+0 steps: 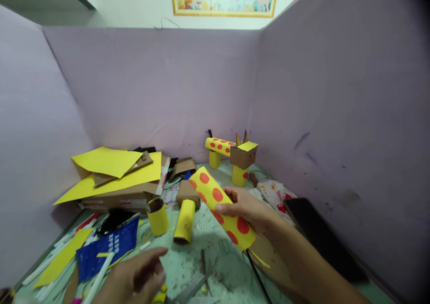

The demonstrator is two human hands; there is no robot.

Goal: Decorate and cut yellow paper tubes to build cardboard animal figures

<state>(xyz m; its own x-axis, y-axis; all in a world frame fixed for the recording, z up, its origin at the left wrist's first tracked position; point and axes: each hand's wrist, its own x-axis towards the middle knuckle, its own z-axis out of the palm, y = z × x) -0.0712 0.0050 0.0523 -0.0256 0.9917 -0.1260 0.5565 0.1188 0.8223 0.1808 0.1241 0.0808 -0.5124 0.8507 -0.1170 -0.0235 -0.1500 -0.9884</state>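
Observation:
My right hand is wrapped round a yellow tube with red dots, held tilted above the table. A black strand shows at the tube's lower end. My left hand is low in view, slightly blurred, its thumb and forefinger apart with nothing seen between them. Just beside it lie scissors, partly cut off by the frame's edge. Ahead of the left hand, one short yellow tube stands upright. Another yellow tube leans against a small cardboard box.
A giraffe-like paper figure with a dotted body stands at the back. Yellow sheets are stacked on cardboard at left. A blue packet and white sticks lie at front left. A dark flat device lies right, near the purple wall.

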